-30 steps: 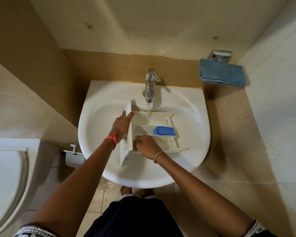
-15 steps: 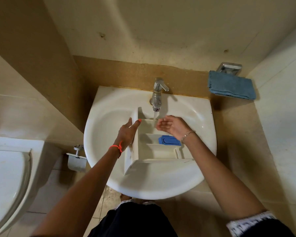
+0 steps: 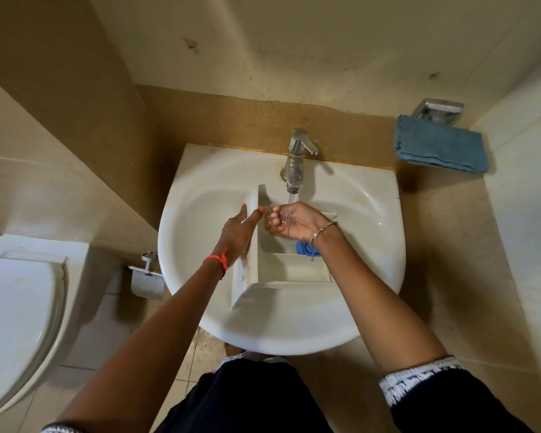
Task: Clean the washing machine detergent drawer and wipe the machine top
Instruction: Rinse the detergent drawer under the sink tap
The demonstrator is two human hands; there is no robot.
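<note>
Blue towel (image 3: 441, 145) hangs right of tap (image 3: 295, 170); toilet (image 3: 16, 323) left.

1 head-worn wide-angle view, looking steeply down, close above the sink (image 3: 294, 335)

Home bathroom: washbasin (image 3: 200, 232), toilet (image 3: 16, 323), tiled walls (image 3: 60, 189).

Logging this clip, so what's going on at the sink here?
A person is rinsing a washing machine's detergent drawer in the sink under the running tap. The left hand grips the drawer's left wall, steadying it in the basin. The right hand is cupped under the stream, catching water and holding nothing. A blue cloth lies off to the right, untouched.
</note>
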